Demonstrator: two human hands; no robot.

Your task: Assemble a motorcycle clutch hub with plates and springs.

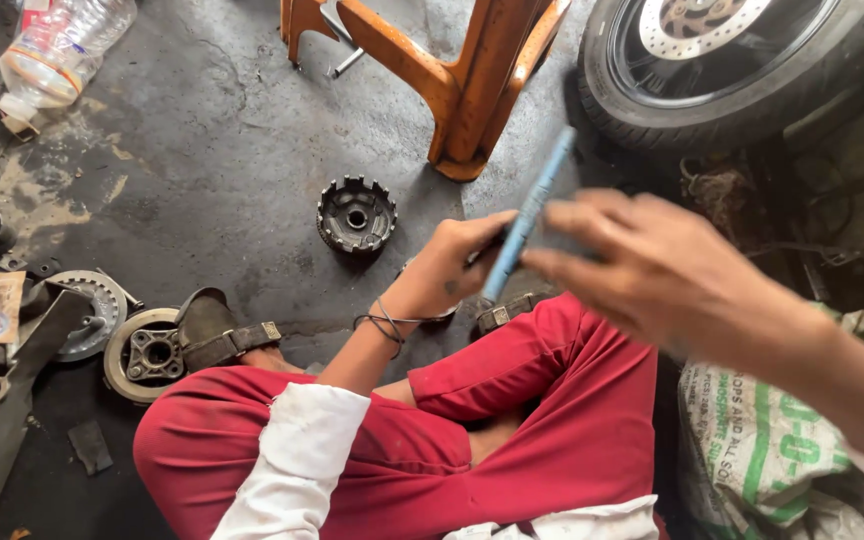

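Two hands, left hand (457, 262) gripping one blue tool (529, 215), right hand (652, 265) spread beside it, near one toothed hub (356, 214).

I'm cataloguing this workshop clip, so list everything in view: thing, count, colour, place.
Slotted clutch hub: one, dark metal, floor centre.
Flat tool: one, blue, gripped above the knees.
Stand: one, orange, top centre.
Wheel with brake disc: one, black tyre, top right.
Plastic bottle: one, clear, top left.
Round engine parts: two, grey, left floor.
Printed sack: one, white and green, lower right.
Sandals: two, dark, by the knees.
Trousers: red, crossed legs.
Left hand: holds the blue tool.
Right hand: blurred, beside the tool.
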